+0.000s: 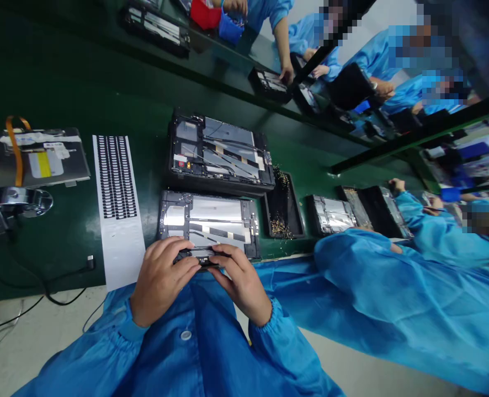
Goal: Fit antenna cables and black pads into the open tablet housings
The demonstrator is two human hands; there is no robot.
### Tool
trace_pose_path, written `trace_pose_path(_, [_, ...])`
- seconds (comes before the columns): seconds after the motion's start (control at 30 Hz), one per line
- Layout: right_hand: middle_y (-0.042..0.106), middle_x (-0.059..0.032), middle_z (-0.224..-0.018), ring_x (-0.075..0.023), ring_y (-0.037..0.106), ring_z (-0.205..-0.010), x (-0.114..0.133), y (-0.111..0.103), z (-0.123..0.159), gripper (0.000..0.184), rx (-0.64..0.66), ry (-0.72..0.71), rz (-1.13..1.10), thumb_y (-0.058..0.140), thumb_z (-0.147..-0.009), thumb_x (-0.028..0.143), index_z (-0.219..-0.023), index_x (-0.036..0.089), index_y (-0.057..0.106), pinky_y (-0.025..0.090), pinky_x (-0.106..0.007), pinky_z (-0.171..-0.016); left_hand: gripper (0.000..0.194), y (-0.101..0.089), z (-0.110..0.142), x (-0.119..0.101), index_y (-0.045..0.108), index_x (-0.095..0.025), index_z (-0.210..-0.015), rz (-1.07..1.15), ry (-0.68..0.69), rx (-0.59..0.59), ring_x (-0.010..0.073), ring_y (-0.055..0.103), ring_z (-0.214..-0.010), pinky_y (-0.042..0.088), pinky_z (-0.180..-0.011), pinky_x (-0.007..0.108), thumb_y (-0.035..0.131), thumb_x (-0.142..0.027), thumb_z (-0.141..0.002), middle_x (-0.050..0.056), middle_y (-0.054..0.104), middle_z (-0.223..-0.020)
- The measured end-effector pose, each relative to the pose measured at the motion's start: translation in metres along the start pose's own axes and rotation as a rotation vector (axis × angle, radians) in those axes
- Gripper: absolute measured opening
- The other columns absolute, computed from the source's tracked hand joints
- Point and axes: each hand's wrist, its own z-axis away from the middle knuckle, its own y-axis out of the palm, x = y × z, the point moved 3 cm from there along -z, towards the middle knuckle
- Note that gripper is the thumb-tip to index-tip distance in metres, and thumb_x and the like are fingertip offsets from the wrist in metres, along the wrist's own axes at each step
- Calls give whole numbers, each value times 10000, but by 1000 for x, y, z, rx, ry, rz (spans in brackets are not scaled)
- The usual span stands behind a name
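Cool, moderate light leaves the hands [161, 280] fairly sharp; the silver panel [217, 212] just beyond them catches glare. The tabletop [74, 88] darkens beyond their left. Far rightward, co-workers [375, 58] look soft, stretched, partly pixelated.

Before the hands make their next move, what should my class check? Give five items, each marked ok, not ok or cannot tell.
1. Grip on dark piece: ok, left hand and right hand both hold it.
2. Dark piece clear of near device: cannot tell, largely hidden.
3. Sheet left of near device: ok.
4. Tray upright, gold bits inside: ok.
5. Plug connected: not ok, loose on the bench.
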Motion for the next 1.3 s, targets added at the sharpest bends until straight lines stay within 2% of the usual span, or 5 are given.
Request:
trace_pose_path(0.1, [631,-125,-1189,-213,615,-1161,-4,-1,5,228,-61,6,-29,613,-945,153,-1169,201,612,558,-378,-975,78,0,-2,-2,709,-258,-910,3,-9,-17,237,575,-1131,440,-970,423,631,-256,-917,29,689,-1112])
trace_pose_path(0.43, [652,-102,-1142,-217,633,-1092,-9,6,7,224,-75,-15,1,603,-959,173,-1173,235,625,570,-389,-893,129,-2,-2,-4,717,-266,-924,-65,94,-22,246,580,-1124,456,-934,409,620,-183,-908,32,694,-1110])
trace_pose_path(0.6, [667,-91,-1122,-217,608,-1086,-8,6,6,201,-61,-33,-15,580,-970,172,-1149,238,643,549,-400,-893,98,-2,-4,-7,714,-254,-898,-25,12,-28,213,597,-1084,459,-926,385,628,-212,-915,22,711,-1074])
trace_pose_path(0.87, [665,-77,-1159,-225,572,-1114,-3,5,2,215,18,26,-19,524,-985,156,-1143,246,639,507,-417,-923,135,-2,-1,-7,721,-276,-928,-62,82,-65,217,602,-1090,488,-903,386,606,-205,-924,15,710,-1078])
trace_pose_path(1.3, [688,-72,-1135,-218,627,-1114,-3,17,11,276,-166,-5,-90,602,-944,135,-1195,250,609,527,-466,-994,174,8,10,-10,626,-198,-1043,-18,45,-122,209,623,-1095,475,-1011,396,679,-176,-879,64,693,-1113])
